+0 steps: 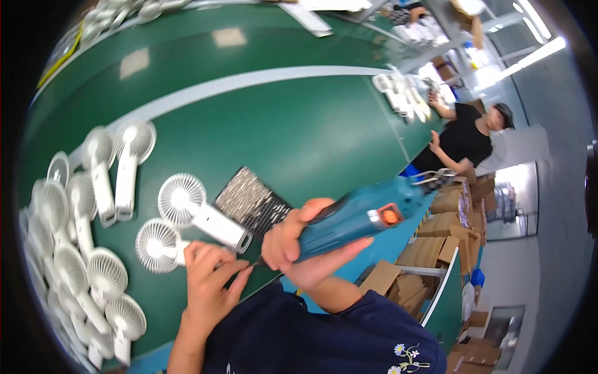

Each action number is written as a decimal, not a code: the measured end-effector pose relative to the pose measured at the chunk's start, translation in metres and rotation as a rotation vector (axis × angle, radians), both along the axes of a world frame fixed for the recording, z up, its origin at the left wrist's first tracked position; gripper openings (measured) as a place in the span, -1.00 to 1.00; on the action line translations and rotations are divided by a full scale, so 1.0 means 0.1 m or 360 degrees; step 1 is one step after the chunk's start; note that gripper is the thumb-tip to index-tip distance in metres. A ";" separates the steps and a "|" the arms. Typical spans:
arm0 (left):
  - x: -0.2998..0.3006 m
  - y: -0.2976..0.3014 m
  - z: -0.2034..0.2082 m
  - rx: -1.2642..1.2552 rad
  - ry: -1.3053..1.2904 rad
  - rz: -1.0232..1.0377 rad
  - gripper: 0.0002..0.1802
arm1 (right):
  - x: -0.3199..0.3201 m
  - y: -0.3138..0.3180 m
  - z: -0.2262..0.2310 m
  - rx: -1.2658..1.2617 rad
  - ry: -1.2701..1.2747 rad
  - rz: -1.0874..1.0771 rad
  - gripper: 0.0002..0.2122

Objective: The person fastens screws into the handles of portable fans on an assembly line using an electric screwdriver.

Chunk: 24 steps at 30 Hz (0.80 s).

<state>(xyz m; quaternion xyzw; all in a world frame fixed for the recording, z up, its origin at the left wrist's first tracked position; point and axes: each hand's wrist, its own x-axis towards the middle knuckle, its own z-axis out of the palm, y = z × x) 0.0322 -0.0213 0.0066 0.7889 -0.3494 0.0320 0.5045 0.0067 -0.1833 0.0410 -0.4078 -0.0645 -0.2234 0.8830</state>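
My right hand [298, 246] grips a teal electric screwdriver [358, 215] with an orange button, its tip pointing down-left toward my left hand. My left hand [208, 280] holds down the handle of a white handheld fan [159, 246] lying on the green table [293, 131]; the handle is mostly hidden under my fingers. A second white fan [198, 210] lies just above it. Beside that fan sits a black tray of small screws [251, 201].
Several white fans [75, 249] lie piled along the table's left side, and two more [115, 163] lie farther up. A person in a black shirt [461, 140] works at the far right end near more white parts [402, 93]. Cardboard boxes [436, 249] are stacked below the table's right edge.
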 end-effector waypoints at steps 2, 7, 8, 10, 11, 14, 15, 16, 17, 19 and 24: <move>0.07 -0.02 0.03 0.0039 -0.0021 -0.0164 -0.80 | 0.00 -0.04 0.06 -0.0011 -0.0013 0.0054 -0.20; 0.00 0.02 -0.07 -0.0127 0.0094 -0.0174 -0.80 | -0.01 -0.09 0.11 0.0063 -0.0201 0.0188 -0.16; -0.02 0.00 -0.11 -0.0175 0.0127 -0.0122 -0.81 | 0.01 -0.09 0.10 0.0066 -0.0208 0.0202 -0.17; -0.05 0.05 -0.13 -0.0132 0.0140 -0.0109 -0.73 | 0.04 -0.08 0.04 0.0068 -0.0239 0.0238 -0.18; -0.05 0.06 -0.07 0.0027 0.0031 -0.0003 -0.66 | 0.05 -0.07 0.03 0.0073 -0.0222 0.0234 -0.18; -0.08 0.17 0.14 0.0406 -0.0092 0.0218 -0.44 | 0.04 0.04 -0.01 -0.0069 -0.0347 0.0157 -0.20; -0.09 0.21 0.15 0.0476 -0.0113 0.0304 -0.43 | 0.02 0.05 0.00 -0.0141 -0.0343 0.0197 -0.20; -0.12 0.25 0.13 0.0536 -0.0102 0.0372 -0.44 | 0.00 0.05 0.02 -0.0214 -0.0340 0.0238 -0.21; -0.12 0.28 0.12 0.0535 -0.0097 0.0369 -0.44 | -0.02 0.06 0.04 -0.0203 -0.0332 0.0299 -0.24; -0.10 0.32 0.09 0.0682 -0.0112 0.0338 -0.46 | -0.02 0.09 0.03 -0.0220 -0.0319 0.0295 -0.24; -0.12 0.33 -0.02 0.0631 -0.0099 0.0359 -0.57 | 0.05 0.14 -0.09 -0.0262 -0.0384 0.0320 -0.25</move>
